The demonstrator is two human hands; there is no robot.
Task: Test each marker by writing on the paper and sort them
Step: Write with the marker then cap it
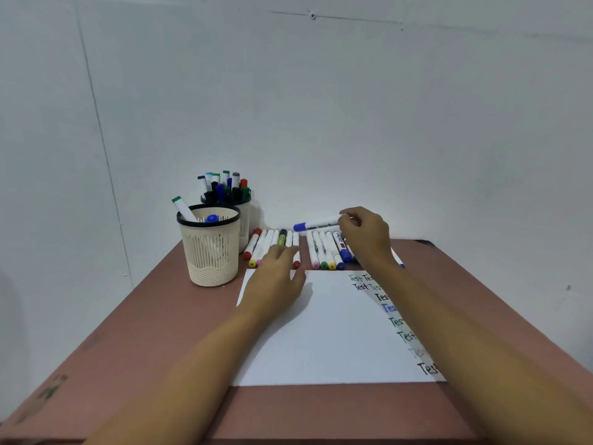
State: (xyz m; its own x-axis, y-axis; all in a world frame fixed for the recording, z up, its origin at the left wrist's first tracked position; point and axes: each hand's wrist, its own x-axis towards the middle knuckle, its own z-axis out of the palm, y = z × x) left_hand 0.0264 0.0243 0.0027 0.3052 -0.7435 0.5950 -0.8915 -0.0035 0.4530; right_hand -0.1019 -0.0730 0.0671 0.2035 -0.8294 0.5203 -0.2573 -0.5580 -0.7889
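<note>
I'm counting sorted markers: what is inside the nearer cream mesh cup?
The nearer cream mesh cup holds a green-capped white marker leaning out and a blue cap; its wall hides anything lower.

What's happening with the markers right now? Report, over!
Right grip holds blue-capped marker above the rows. Left grip open, on paper top edge, fingers over left marker row. Way to front cup looks open.

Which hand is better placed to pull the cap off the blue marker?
Left. The right hand grips the blue marker by its tail, with the cap pointing left. The left hand holds nothing and rests at the paper's top edge, near that cap.
</note>
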